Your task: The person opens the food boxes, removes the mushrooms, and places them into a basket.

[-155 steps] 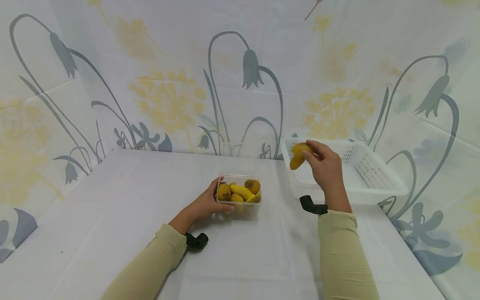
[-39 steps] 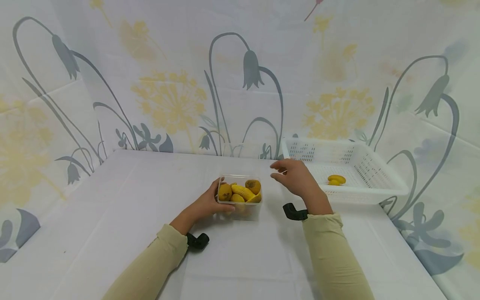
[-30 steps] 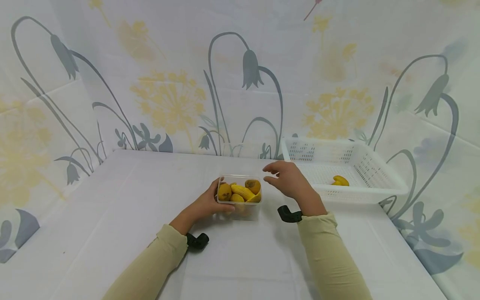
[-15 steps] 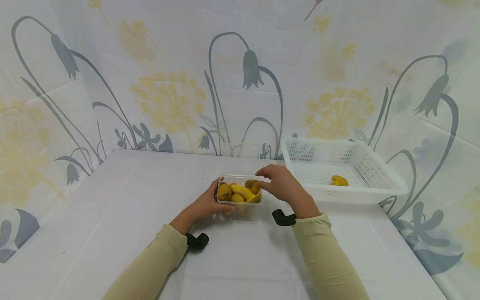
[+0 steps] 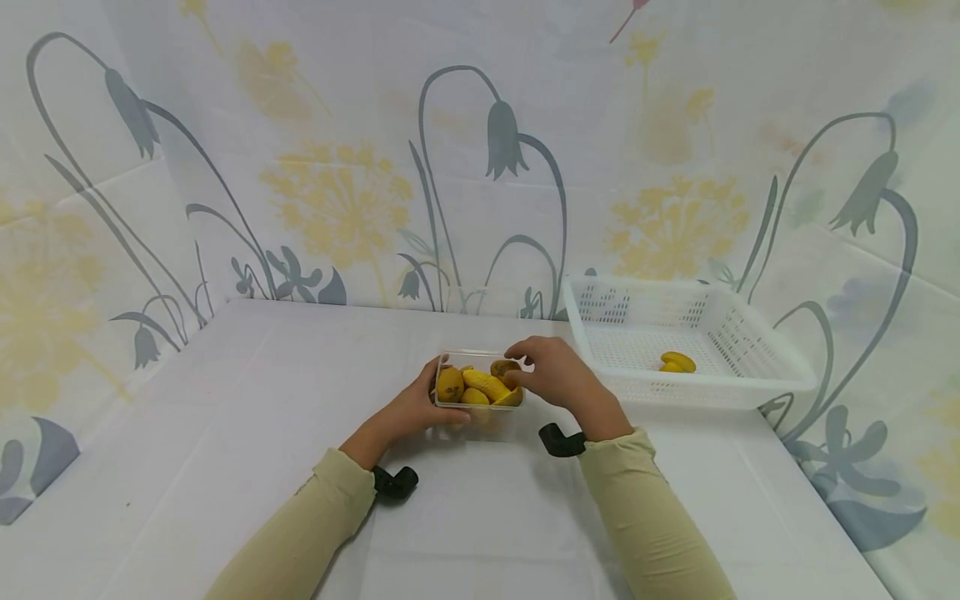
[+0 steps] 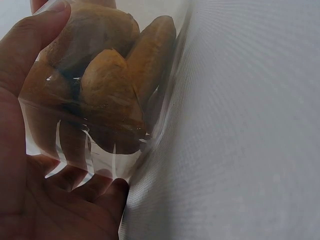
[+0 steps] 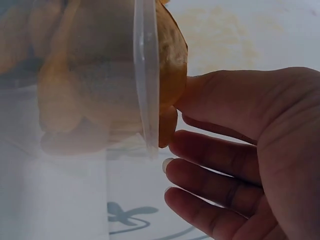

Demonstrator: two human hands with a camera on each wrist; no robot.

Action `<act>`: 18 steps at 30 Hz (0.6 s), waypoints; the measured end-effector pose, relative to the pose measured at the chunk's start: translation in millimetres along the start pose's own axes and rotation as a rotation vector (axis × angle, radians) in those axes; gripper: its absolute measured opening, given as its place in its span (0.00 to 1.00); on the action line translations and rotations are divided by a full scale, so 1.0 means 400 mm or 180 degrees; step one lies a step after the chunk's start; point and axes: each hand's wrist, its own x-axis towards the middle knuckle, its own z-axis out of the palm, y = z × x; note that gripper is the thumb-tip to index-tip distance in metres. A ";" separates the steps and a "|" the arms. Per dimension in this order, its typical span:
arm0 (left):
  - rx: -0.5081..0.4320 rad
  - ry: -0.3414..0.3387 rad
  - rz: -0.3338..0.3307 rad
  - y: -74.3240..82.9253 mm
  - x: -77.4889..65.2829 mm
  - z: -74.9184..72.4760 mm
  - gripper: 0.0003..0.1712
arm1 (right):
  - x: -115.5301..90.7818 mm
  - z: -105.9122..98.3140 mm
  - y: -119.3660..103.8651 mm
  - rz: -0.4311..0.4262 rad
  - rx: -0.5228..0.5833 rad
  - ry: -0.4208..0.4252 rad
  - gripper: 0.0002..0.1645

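Note:
On the table a clear plastic container holds several small yellow bananas, some with brown patches. My left hand grips its left side; in the left wrist view my thumb and fingers wrap round the clear wall. My right hand is at the container's right rim, thumb and forefinger spread with a gap between them, beside a brown-tipped banana. In the right wrist view the thumb overlaps the edge of a banana, and the other fingers curve loosely outside the rim.
A white perforated basket stands at the back right, with a few small bananas lying in it. A clear see-through box stands at the table's back edge. A white cloth covers the table.
My right hand held bananas over the basket; they now lie in it. Since then that hand has moved left and down to the container. My left hand has stayed on the container.

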 end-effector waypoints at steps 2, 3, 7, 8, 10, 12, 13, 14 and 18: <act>0.0002 -0.0013 -0.0002 -0.001 0.000 -0.001 0.70 | 0.002 0.003 -0.001 0.0018 -0.0008 -0.0025 0.18; 0.0003 -0.0016 0.0003 -0.001 0.000 -0.001 0.70 | 0.003 0.004 -0.001 0.0022 -0.0010 -0.0034 0.18; -0.0006 -0.0019 0.0028 0.000 0.000 -0.001 0.70 | 0.005 0.008 0.001 0.0029 -0.0036 -0.0079 0.18; -0.0012 -0.0017 0.0025 0.000 0.000 -0.001 0.70 | 0.006 0.009 0.002 0.0033 -0.0034 -0.0082 0.18; -0.0031 -0.0004 0.0005 0.002 -0.001 0.000 0.69 | 0.006 0.011 0.004 0.0044 -0.0032 -0.0090 0.18; -0.0034 0.0006 -0.0002 0.004 -0.003 0.000 0.69 | 0.006 0.013 0.006 0.0051 -0.0023 -0.0093 0.19; -0.0034 0.0009 -0.0013 0.005 -0.003 0.000 0.69 | 0.006 0.014 0.007 0.0068 -0.0004 -0.0102 0.19; -0.0025 0.0013 -0.0013 0.005 -0.004 0.000 0.68 | 0.007 0.015 0.007 0.0085 0.0014 -0.0113 0.19; 0.0023 0.0032 -0.0028 0.003 -0.005 0.001 0.68 | 0.009 0.021 0.008 0.0142 0.0069 -0.0153 0.20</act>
